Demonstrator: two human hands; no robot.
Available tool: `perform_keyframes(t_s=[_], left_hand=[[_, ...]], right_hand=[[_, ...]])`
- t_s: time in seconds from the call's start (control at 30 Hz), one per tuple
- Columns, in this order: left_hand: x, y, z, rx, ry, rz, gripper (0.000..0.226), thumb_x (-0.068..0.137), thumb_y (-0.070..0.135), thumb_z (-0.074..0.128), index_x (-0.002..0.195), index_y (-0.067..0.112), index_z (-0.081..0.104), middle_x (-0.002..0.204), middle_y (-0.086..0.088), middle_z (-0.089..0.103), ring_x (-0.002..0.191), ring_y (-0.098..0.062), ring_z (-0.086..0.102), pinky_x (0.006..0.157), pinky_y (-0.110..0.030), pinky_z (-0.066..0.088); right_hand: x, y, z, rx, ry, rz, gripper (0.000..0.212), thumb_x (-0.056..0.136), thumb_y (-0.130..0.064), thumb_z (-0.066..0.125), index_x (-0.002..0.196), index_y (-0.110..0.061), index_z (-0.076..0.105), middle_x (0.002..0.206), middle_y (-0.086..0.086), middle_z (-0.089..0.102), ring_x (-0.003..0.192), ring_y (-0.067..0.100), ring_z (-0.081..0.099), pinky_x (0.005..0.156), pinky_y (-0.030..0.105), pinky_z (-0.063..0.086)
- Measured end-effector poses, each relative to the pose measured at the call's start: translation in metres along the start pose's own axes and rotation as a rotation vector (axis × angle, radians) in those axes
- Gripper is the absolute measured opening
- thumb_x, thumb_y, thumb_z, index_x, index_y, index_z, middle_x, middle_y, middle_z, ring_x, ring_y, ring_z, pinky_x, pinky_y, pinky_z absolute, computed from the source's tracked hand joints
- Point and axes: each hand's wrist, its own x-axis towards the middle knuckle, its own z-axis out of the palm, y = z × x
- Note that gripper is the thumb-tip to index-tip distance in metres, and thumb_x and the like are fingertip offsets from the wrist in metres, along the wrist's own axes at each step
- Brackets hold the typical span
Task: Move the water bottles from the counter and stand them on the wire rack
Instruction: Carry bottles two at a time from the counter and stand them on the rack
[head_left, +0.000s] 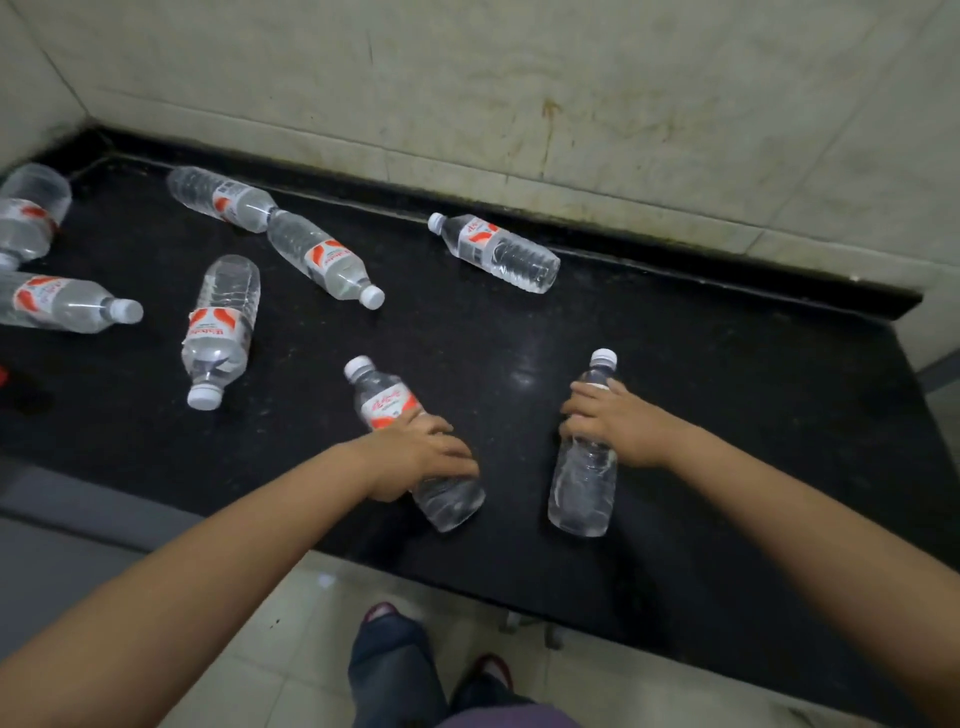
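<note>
Lying bottles (221, 327): eight; hands (421, 449): two

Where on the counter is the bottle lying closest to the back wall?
In the head view, that bottle lies on its side right of centre on the black counter, beside the rear ledge, cap pointing left, apart from the others.

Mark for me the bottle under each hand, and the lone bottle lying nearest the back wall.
bottle under left hand (382, 397), head view, on its label.
bottle under right hand (582, 488), head view, on its clear lower body.
bottle nearest the wall (514, 257), head view, on its ribbed body.
</note>
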Motion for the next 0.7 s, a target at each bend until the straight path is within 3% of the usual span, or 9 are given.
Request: perform_keyframes(t_s=[0.1,0.17,0.27,0.3,0.37,0.43,0.53,0.6,0.7], left_hand=[[-0.005,0.009,0.005,-0.082,-0.085,0.010,0.069,0.082,-0.005,0.048,0.136,0.034,0.028,0.154,0.013,0.010,0.143,-0.020,-0.009,0.114,-0.052,-0.001],[-0.007,0.012,0.003,-0.214,-0.059,-0.028,0.060,0.083,-0.003,0.048,0.133,0.029,0.036,0.154,0.010,0.015,0.143,-0.017,-0.006,0.114,-0.051,-0.003],[-0.003,0.019,0.002,-0.394,0.159,-0.142,0.051,0.088,0.004,0.043,0.136,0.018,0.037,0.154,0.001,0.019,0.143,-0.014,0.005,0.116,-0.041,-0.001],[0.002,0.022,0.004,-0.411,0.271,-0.222,0.053,0.089,0.008,0.042,0.139,0.017,0.030,0.155,0.000,0.015,0.144,-0.016,0.003,0.116,-0.041,0.000],[0.016,0.031,0.008,-0.422,0.441,-0.510,0.062,0.091,0.026,0.043,0.144,0.016,0.012,0.156,-0.005,0.002,0.143,-0.023,-0.005,0.115,-0.047,0.003],[0.029,0.040,0.008,-0.549,0.473,-0.818,0.078,0.088,0.039,0.048,0.144,0.010,0.002,0.154,-0.016,-0.006,0.142,-0.033,-0.008,0.114,-0.050,0.008],[0.039,0.045,0.007,-0.635,0.455,-0.945,0.091,0.080,0.034,0.060,0.141,0.001,0.000,0.152,-0.023,-0.009,0.140,-0.038,-0.010,0.113,-0.048,0.015],[0.037,0.041,0.010,-0.559,0.417,-0.874,0.092,0.079,0.030,0.059,0.141,0.001,-0.002,0.152,-0.023,-0.012,0.140,-0.038,-0.012,0.114,-0.046,0.015],[0.022,0.035,0.017,-0.441,0.311,-0.643,0.092,0.079,0.028,0.058,0.142,0.004,-0.005,0.153,-0.018,-0.016,0.141,-0.031,-0.016,0.116,-0.042,0.012]], right_hand=[[-0.015,-0.004,0.010,0.270,0.072,0.032,0.046,0.085,-0.001,0.051,0.127,-0.017,0.046,0.150,0.004,0.025,0.143,0.022,0.003,0.115,0.038,0.006],[-0.017,-0.009,0.012,0.460,0.158,0.105,0.046,0.081,0.008,0.045,0.122,-0.011,0.053,0.148,0.007,0.029,0.143,0.023,0.010,0.115,0.036,0.010],[-0.004,-0.026,0.012,0.599,0.430,0.364,0.031,0.088,-0.008,0.046,0.118,-0.005,0.055,0.143,0.012,0.036,0.136,0.027,0.026,0.112,0.039,0.026],[0.003,-0.032,0.011,0.625,0.450,0.486,0.035,0.089,-0.020,0.048,0.122,-0.006,0.050,0.146,0.012,0.030,0.138,0.027,0.022,0.111,0.043,0.027],[0.015,-0.045,0.008,0.707,0.335,0.699,0.061,0.086,-0.038,0.054,0.136,-0.012,0.029,0.154,0.010,0.003,0.143,0.027,0.000,0.110,0.053,0.023],[0.024,-0.052,0.008,0.694,0.247,0.792,0.080,0.082,-0.040,0.060,0.142,-0.018,0.011,0.154,0.012,-0.013,0.142,0.028,-0.012,0.109,0.056,0.019],[0.027,-0.055,0.009,0.600,0.258,0.790,0.082,0.082,-0.026,0.059,0.143,-0.020,0.005,0.153,0.014,-0.017,0.142,0.029,-0.015,0.111,0.049,0.021],[0.022,-0.052,0.012,0.571,0.256,0.706,0.079,0.082,-0.022,0.055,0.143,-0.020,0.004,0.154,0.012,-0.015,0.142,0.028,-0.014,0.111,0.044,0.023],[0.004,-0.046,0.020,0.502,0.255,0.436,0.076,0.080,-0.018,0.056,0.143,-0.021,0.013,0.156,0.006,-0.007,0.143,0.023,-0.009,0.112,0.040,0.024]])
